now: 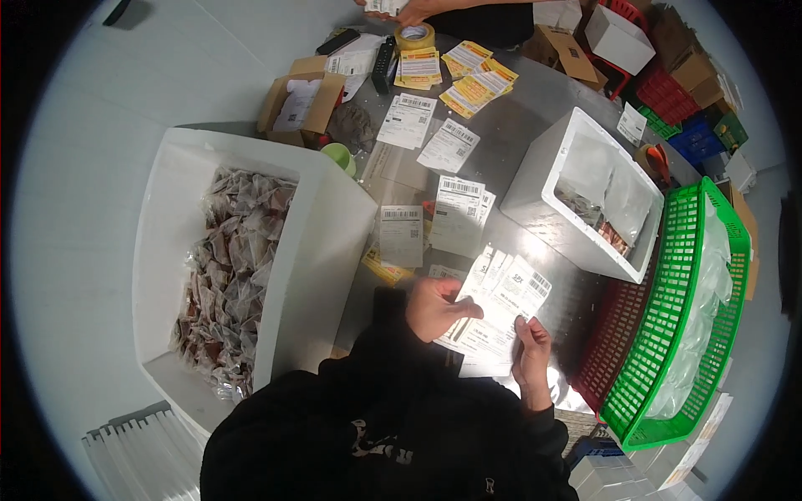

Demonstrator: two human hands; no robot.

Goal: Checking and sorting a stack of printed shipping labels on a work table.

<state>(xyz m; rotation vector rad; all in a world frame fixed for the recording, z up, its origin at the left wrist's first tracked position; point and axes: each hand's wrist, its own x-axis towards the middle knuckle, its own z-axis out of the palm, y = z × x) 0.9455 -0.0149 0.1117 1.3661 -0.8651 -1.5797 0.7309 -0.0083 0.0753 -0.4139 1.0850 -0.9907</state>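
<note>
So the person's got a bunch of white paper labels (520, 292) fanned out in front of the chest, just above the metal table (572, 302), and both hands are on them. Left hand (436, 311) has the left edge, thumb laid over the top, fingers curled in and mostly hidden. Right hand (532, 351) pinches the lower right edge, so barely any gap between thumb and fingers there. Taking those labels as the clock's centre, a big white foam box (322, 259) sits at 9 to 10 o'clock, loaded with small clear bags (238, 267) of something brownish. A smaller foam box (543, 179) is at 1 o'clock, tilted, with clear plastic bags inside. Green basket (672, 292) at 3 o'clock, a dark red basket (616, 342) right beside it on the near side. More loose labels (458, 213) lie around 10 to 11, and yellow cards (478, 88) are up near 12. Past those, between 11 and 12, there's a tape roll (415, 36) and another person's hand (413, 12) holding some white paper.
</note>
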